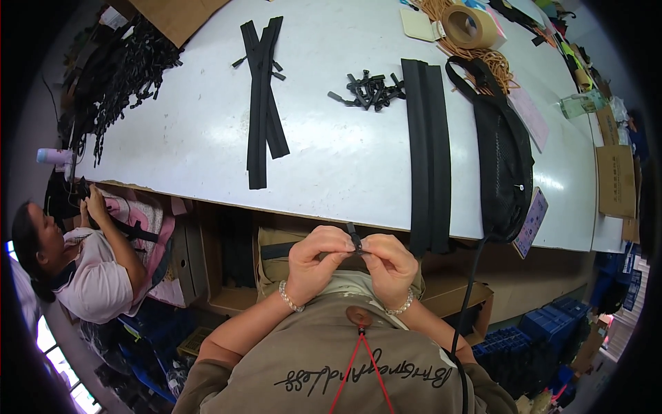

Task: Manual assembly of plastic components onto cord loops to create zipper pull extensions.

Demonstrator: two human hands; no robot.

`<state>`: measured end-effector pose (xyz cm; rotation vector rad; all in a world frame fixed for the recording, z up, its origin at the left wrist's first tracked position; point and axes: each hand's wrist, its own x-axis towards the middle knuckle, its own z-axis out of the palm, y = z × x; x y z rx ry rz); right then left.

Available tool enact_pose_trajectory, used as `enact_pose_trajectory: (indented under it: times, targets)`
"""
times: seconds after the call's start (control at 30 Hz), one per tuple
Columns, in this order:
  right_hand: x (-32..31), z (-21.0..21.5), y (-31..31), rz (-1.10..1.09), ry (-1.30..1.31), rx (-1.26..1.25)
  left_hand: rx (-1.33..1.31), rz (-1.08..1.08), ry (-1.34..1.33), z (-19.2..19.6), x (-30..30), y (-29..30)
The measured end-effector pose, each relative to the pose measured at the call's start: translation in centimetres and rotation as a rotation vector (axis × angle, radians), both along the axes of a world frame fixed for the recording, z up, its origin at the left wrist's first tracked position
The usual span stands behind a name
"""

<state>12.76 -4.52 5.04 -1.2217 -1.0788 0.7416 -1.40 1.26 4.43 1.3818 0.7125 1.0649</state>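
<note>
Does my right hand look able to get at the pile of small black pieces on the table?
Likely yes: bare white tabletop leaves the way free between the right hand and the pile, though that hand is occupied with a small black piece.

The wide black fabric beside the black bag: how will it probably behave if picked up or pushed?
The wide black fabric looks thin and flat, so it would probably bend easily and feel light. Its near end reaches past the edge of the table, so it might slide off if pushed that way.
</note>
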Motion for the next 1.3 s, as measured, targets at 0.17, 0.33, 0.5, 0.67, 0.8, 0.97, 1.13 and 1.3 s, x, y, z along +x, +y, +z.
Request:
enact_pose_trajectory:
  times: [0.17,0.33,0.5,0.67,0.8,0.97,1.13,1.3]
  targets:
    - [0.1,0.3,0.2,0.013,-0.050,0.037,0.121,0.009,0.059,0.5,-0.2,0.4]
    - [0.2,0.5,0.1,0.032,-0.088,0.061,0.290,0.009,0.059,0.7,-0.3,0.7]
    - [0.5,0.9,0.1,0.052,-0.144,0.082,0.339,0.006,0.059,1.0,-0.3,0.7]
    - [0.3,0.8,0.0,0.047,-0.126,0.062,0.215,-0.031,0.098,1.2,-0.6,0.0]
    - [-0.5,-0.4,-0.4,0.034,0.175,-0.163,-0.361,-0.036,0.051,0.7,-0.1,-0.9]
    - [-0.1,-1.1,-0.9,0.116,0.349,-0.423,-0.546,-0.104,0.042,0.6,0.0,-0.4]
    - [0.1,-1.1,-0.6,0.232,0.180,-0.406,-0.630,-0.265,0.012,0.4,-0.6,-0.1]
    - [0.8,0.9,-0.1,0.342,0.057,-0.422,-0.757,-0.241,-0.060,1.0,-0.7,-0.5]
